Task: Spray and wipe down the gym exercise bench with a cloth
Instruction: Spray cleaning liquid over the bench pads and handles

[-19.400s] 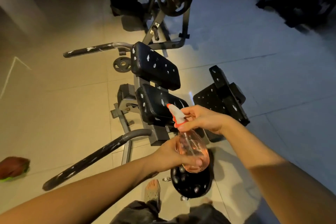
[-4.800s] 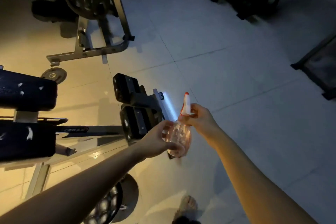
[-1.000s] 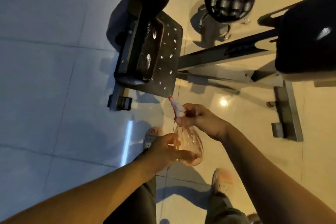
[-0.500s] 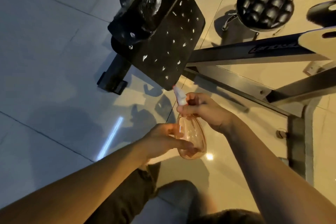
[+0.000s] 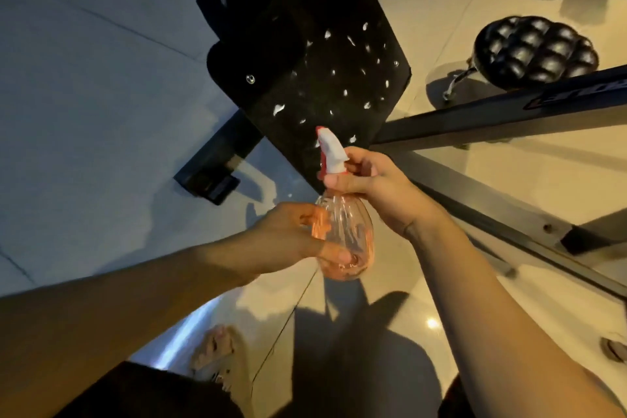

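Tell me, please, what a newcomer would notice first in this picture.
The pink spray bottle at the centre stands out: the right hand grips its white-and-red head, the left hand its body. Above it is a black bench pad dotted with white specks; a round tufted stool stands upper right.

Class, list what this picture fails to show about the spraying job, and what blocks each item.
Head view, spray bottle trigger: covered by fingers of the right hand.
Head view, liquid level: left hand wraps the bottle.
Head view, black pad: top cut by the upper edge.
Head view, frame bar lettering: runs off the right edge.
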